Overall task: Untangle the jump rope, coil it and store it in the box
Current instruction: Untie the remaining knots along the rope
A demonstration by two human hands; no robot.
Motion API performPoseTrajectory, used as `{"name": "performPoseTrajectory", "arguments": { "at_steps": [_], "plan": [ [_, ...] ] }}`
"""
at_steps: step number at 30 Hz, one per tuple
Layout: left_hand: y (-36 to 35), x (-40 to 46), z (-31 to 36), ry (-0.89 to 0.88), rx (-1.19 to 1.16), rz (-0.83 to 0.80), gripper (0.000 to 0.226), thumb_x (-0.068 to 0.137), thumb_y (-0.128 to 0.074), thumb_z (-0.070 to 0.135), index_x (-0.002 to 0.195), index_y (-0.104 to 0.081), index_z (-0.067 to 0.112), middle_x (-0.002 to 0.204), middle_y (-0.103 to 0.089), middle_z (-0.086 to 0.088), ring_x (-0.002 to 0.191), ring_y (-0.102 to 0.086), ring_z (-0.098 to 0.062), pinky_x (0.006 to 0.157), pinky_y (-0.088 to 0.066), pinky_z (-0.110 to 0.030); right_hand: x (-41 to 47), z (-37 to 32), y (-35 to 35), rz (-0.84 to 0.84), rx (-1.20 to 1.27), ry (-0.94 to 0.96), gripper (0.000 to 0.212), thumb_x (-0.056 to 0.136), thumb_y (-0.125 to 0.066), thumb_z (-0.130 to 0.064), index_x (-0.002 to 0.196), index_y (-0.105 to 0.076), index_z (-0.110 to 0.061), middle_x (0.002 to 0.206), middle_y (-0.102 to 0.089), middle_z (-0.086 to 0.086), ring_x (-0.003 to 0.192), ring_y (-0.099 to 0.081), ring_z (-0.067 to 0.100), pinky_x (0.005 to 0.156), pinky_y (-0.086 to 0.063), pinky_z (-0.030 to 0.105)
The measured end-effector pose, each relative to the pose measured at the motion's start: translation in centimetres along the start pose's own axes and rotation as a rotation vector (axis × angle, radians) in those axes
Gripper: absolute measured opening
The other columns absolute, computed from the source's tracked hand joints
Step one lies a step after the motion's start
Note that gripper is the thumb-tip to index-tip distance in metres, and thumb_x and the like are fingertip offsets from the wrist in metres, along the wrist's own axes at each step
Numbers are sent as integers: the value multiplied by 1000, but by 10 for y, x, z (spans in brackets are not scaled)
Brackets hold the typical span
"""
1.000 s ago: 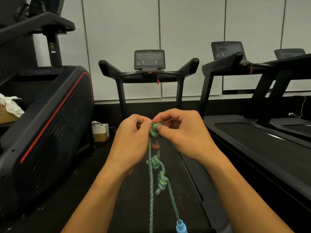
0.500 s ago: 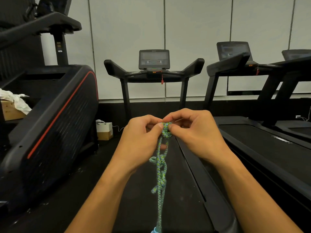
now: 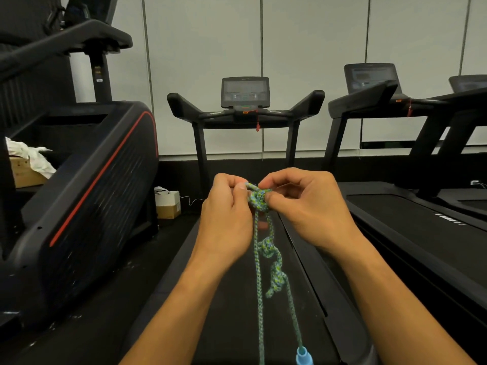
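A knot in the green-blue jump rope [image 3: 259, 200] is pinched between the fingertips of the left hand [image 3: 228, 219] and the right hand [image 3: 307, 209]. Below the hands, two strands hang with further knots, ending at a blue handle [image 3: 303, 356].

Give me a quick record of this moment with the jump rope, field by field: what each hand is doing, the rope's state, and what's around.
left hand: pinching the top knot from the left
right hand: pinching the same knot from the right
jump rope: green-blue braid, hangs from the hands, two more knots lower down
handle: light blue, at bottom edge, partly cut off
setting: above a treadmill belt, console ahead
boxes: small stack on floor, left of treadmill
task stage: still untangling, not coiled
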State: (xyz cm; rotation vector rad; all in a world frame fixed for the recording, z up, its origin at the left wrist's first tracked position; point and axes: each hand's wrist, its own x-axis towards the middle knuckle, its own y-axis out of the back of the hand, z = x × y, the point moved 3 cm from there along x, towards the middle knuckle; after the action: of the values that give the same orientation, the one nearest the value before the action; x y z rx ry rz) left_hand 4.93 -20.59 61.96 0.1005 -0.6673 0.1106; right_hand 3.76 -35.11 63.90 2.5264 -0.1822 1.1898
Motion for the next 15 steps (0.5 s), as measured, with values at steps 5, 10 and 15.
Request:
{"name": "performPoseTrajectory", "arguments": {
  "at_steps": [5, 10, 15],
  "plan": [
    [7, 4, 2, 4, 34, -162, 16, 101, -56, 18, 93, -69, 19, 84, -73, -3, 70, -71, -8, 63, -58, -29, -1, 3, 6, -50, -26, -8, 18, 82, -73, -2, 88, -78, -19, 76, -74, -2, 74, -72, 16, 73, -60, 31],
    [6, 4, -1, -35, 129, -59, 19, 95, -57, 36, 81, -68, 27, 80, -73, -3, 80, -73, -22, 76, -61, -53, -2, -1, 4, -72, 111, -37, 20, 83, -72, 2, 88, -78, -16, 82, -77, 8, 82, -74, 27, 82, -61, 43],
    [4, 1, 2, -33, 92, 97, 26, 94, -44, 45, 84, -60, 27, 83, -71, -2, 83, -70, -26, 77, -57, -58, -2, -4, -1, -73, 170, -38, 20, 82, -72, 5, 87, -77, -14, 83, -76, 12, 84, -73, 32, 83, -61, 43]
  ]
}}
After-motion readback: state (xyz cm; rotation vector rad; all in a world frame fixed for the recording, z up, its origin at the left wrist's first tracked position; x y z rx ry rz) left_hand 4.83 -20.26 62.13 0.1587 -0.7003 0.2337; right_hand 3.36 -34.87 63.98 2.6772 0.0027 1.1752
